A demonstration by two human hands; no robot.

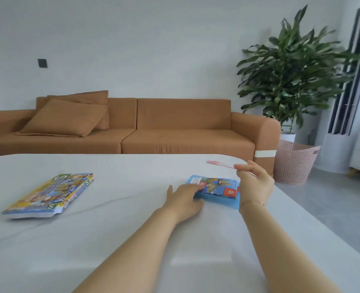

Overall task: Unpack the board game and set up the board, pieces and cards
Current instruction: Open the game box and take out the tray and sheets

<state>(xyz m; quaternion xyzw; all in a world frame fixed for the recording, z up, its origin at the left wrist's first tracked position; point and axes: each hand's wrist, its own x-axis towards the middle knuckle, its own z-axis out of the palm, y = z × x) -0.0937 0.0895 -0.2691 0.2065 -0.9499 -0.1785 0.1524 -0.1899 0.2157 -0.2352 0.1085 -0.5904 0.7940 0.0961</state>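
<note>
Both bare forearms reach forward over the white worktop (132,240), which is draped in a slightly creased cloth. Nearest, the left hand (183,200) lies palm down with its fingers straight, its fingertips pressing on the near left corner of a folded game board (216,187), a blue stack printed with bright pictures and red squares that lies flat on the right part of the worktop. Just beside it, the right hand (256,185) is raised above the board's right edge, palm turned inward, and pinches a thin pink card (221,164) between thumb and fingertips; the card is seen almost edge-on, is blurred, and sticks out to the left, clear of the worktop. A fine bracelet (257,203) circles the right wrist. Well apart on the left part of the worktop lies the game box (50,195), a flat yellow and blue lid with cartoon art, set at an angle. Beyond the worktop stands a brown sofa (174,127) with 2 matching cushions (69,115) at its left end. To its right are a pink laundry basket (295,161) on the floor and a tall leafy plant (297,68) in a white pot against the pale wall.
</note>
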